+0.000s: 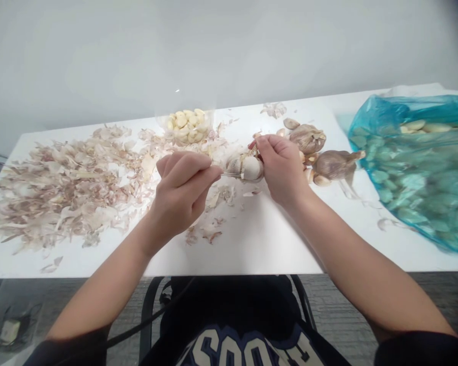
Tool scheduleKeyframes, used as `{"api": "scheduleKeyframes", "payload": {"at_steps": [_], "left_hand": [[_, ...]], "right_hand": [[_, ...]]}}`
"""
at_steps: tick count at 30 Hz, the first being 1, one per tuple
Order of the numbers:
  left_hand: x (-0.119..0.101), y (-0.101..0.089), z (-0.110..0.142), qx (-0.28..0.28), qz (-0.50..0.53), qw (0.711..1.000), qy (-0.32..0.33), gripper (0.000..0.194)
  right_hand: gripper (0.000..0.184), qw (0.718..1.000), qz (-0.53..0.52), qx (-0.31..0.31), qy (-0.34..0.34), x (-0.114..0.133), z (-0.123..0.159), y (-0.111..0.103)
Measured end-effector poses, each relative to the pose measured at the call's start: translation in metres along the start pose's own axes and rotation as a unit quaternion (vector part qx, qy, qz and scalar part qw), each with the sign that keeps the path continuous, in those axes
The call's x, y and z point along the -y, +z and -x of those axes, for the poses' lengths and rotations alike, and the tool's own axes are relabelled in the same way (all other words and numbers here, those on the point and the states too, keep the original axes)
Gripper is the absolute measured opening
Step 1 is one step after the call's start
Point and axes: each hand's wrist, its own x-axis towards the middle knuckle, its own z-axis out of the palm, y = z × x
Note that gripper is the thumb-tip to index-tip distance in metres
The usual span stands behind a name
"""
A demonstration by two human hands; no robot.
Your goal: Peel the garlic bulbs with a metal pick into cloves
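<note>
My right hand [284, 165] is closed on a partly opened garlic bulb [248, 168], its pale cloves facing left. A small red piece [252, 145] shows by the fingertips; I cannot tell what it is. My left hand [185, 185] is pinched shut, and a thin shiny strip [231, 175] runs from its fingertips to the bulb. Whether the strip is a tool or skin cannot be made out. Two more garlic bulbs, one [309, 138] behind and one [336, 163] to the right, lie beside my right hand, with loose cloves [321, 180] around them.
A broad heap of garlic skins [80, 188] covers the left of the white table [244, 244]. Behind my left hand stands a clear container [164, 122] with peeled cloves [187, 124]. At right lies a blue plastic bag [423, 178] full of cloves. A wall rises behind the table.
</note>
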Motion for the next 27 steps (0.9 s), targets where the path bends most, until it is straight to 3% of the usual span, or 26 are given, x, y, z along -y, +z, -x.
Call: {"api": "scheduleKeyframes", "payload": {"at_steps": [11, 16, 23, 27], "left_hand": [[0.001, 0.001, 0.013, 0.042, 0.015, 0.999, 0.009, 0.014], [0.0, 0.001, 0.022, 0.069, 0.004, 0.998, 0.007, 0.016], [0.004, -0.003, 0.015, 0.004, -0.039, 0.999, 0.02, 0.013], [0.006, -0.003, 0.011, -0.016, -0.066, 0.997, 0.047, 0.017]], "right_hand": [[0.027, 1.0, -0.008, -0.008, 0.02, -0.009, -0.001, 0.003], [0.027, 0.999, -0.024, -0.032, -0.022, -0.004, -0.004, -0.002], [0.028, 0.998, -0.031, -0.043, -0.017, -0.003, -0.007, -0.006], [0.032, 0.999, -0.031, -0.017, -0.03, -0.009, -0.01, -0.007]]}}
